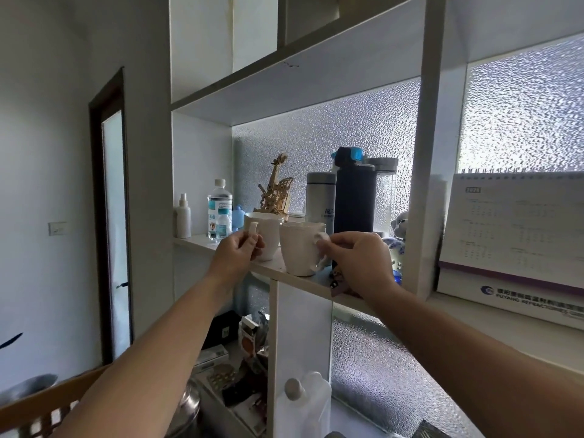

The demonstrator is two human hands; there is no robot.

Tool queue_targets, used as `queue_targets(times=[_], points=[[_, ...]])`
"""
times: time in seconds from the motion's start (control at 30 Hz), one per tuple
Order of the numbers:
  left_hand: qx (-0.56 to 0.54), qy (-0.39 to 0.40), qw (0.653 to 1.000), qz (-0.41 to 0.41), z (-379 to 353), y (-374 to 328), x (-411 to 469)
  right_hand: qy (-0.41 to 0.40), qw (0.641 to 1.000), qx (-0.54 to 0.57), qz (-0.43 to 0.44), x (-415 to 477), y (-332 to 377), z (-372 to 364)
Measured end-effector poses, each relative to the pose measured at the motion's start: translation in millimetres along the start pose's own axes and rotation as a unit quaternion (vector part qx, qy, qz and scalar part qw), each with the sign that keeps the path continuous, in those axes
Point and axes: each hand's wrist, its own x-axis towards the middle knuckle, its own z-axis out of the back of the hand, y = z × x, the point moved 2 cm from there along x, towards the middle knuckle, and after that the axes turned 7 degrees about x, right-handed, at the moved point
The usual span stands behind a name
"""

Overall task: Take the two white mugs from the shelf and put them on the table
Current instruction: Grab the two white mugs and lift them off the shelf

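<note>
Two white mugs stand side by side near the front edge of the white shelf. The left mug has its handle turned left, and my left hand is closed on that handle. The right mug has its handle turned right, pinched by my right hand. Both mugs are upright and look to rest on the shelf board. No table is in view.
Behind the mugs stand a dark flask, a white flask, a wooden violin model, a water bottle and a spray bottle. A shelf post rises on the right, a desk calendar beyond it. Clutter fills the lower compartment.
</note>
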Motion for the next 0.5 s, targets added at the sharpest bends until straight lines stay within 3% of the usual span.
queue_targets(times=[0.17,0.3,0.5], points=[[0.016,-0.008,1.000,-0.020,13,-5,-7,-0.004,1.000,-0.002,0.001,0,5,0],[0.042,-0.011,0.999,-0.028,28,-6,-17,0.016,0.997,0.059,-0.048,-1,9,-1],[0.050,-0.042,0.998,-0.027,47,-15,-32,-0.003,0.999,0.014,0.034,-8,24,1]])
